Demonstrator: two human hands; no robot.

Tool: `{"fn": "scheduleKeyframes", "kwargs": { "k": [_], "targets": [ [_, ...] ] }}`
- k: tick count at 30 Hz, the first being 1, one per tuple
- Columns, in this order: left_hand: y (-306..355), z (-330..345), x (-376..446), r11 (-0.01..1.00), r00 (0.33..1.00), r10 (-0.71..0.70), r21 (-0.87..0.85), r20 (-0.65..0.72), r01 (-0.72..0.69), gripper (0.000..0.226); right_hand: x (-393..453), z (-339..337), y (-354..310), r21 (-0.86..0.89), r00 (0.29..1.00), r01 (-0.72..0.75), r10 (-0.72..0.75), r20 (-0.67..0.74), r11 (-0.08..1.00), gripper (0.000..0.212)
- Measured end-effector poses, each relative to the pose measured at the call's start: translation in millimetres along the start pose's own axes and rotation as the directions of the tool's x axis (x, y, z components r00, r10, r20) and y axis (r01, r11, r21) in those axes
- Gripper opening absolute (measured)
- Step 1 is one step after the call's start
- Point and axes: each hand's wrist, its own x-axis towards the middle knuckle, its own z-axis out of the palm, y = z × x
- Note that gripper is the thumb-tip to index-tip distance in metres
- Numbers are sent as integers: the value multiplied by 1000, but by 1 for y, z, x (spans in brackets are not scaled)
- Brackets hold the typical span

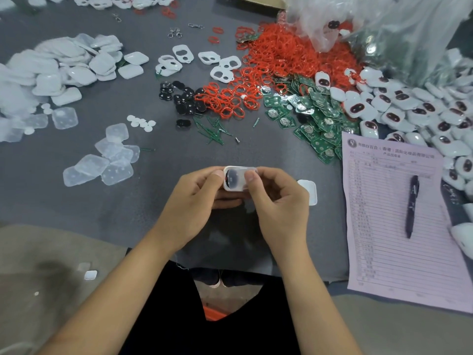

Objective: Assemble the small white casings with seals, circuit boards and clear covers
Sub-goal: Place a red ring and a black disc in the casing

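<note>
Both hands hold one small white casing (234, 178) above the table's near middle. A clear cover lies over its dark inside. My left hand (190, 204) grips its left side with the thumb on top. My right hand (277, 203) pinches its right side, thumb on the cover. Another white casing (308, 192) lies on the table just right of my right hand. Red seals (276, 65) are heaped at the back centre. Green circuit boards (314, 116) spread to the right of them. Clear covers (107, 162) lie loose at the left.
Finished white units (419, 111) pile at the right beside a plastic bag (384, 29). A pink form (399, 213) with a dark pen (411, 206) lies at the right. Black pads (179, 97), white front plates (202, 62), green pins (215, 131) and white lids (58, 67) cover the grey table (76, 208).
</note>
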Motion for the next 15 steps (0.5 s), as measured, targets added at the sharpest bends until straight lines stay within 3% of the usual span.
{"fn": "scheduleKeyframes", "kwargs": {
  "k": [15],
  "targets": [
    [-1, -1, -2, 995, 999, 18, 100, 35, -21, 38, -3, 3, -2, -51, 998, 68, -69, -9, 996, 16]
  ]
}}
